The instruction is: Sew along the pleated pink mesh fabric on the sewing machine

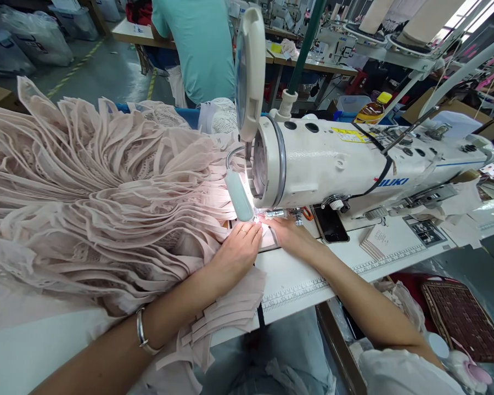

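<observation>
A white sewing machine (321, 164) stands over the work table, its lamp lighting the stitching spot. Just left of the needle area my left hand (239, 247) is closed on the pale pink fabric (267, 236), fingers together and pointing toward the machine. My right hand (290, 233) reaches in from the other side, its fingertips on the same piece under the machine head. Bright light and the machine partly hide those fingertips. A thick heap of pale pink lace-trimmed pieces (107, 192) spreads left of the machine, and strips of it hang under my left forearm.
A phone (330, 224) lies beside the machine's base, near a stack of paper cards (391, 241). A ruler strip (296, 292) runs along the table's front edge. Thread cones (428, 22) stand above at right. Another person in a teal shirt (197, 49) sits beyond the table.
</observation>
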